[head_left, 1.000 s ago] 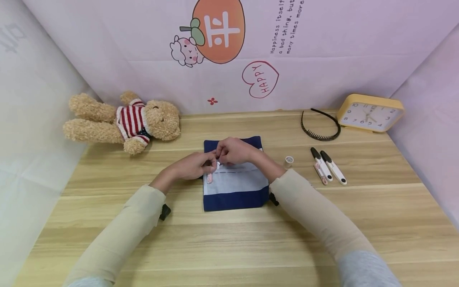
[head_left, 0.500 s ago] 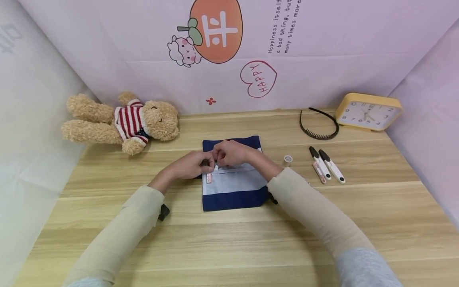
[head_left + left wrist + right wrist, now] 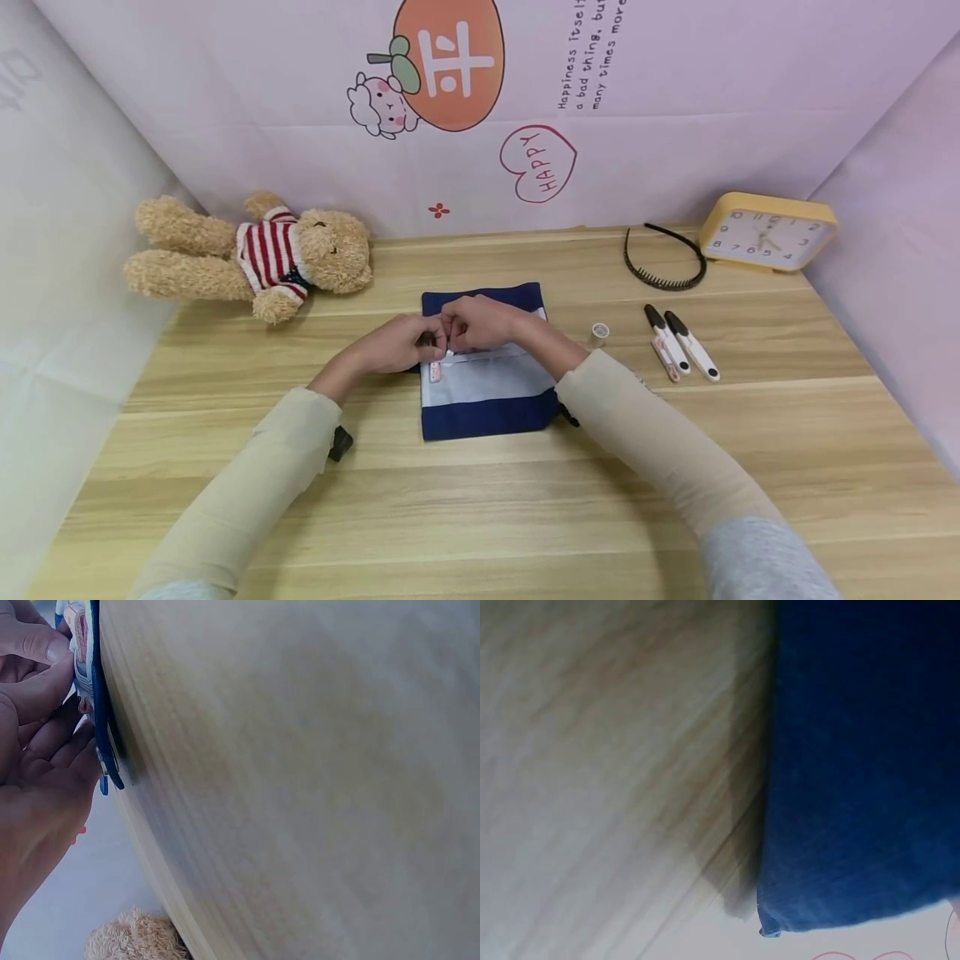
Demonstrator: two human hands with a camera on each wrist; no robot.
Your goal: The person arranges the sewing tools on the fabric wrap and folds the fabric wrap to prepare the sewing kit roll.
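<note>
A navy and pale blue cloth pouch (image 3: 487, 379) lies flat on the table, crossed by a pale seam. My left hand (image 3: 386, 343) is at its left edge, thumb and finger pinched on a small white piece (image 3: 450, 357). Close against it, my right hand (image 3: 483, 322) has curled fingers pinched at the same spot. What its fingertips hold is hidden. Below the left fingertips sits a pinkish label (image 3: 436, 372). In the left wrist view the left hand (image 3: 41, 742) is beside the pouch edge, where a small blue tab (image 3: 103, 784) hangs. The right wrist view shows navy cloth (image 3: 862, 765).
A small white spool (image 3: 600, 333) stands right of the pouch. Farther right lie two black-and-white thread snips (image 3: 692, 346) and a slim pink-and-white item (image 3: 665, 360). Along the back are a teddy bear (image 3: 270, 254), a black headband (image 3: 667, 283) and a yellow clock (image 3: 768, 233).
The right hand has come slightly down towards the left fingertips and bent over more. The left hand stays nearly in place on the pouch. The whole view has shifted a little left.
</note>
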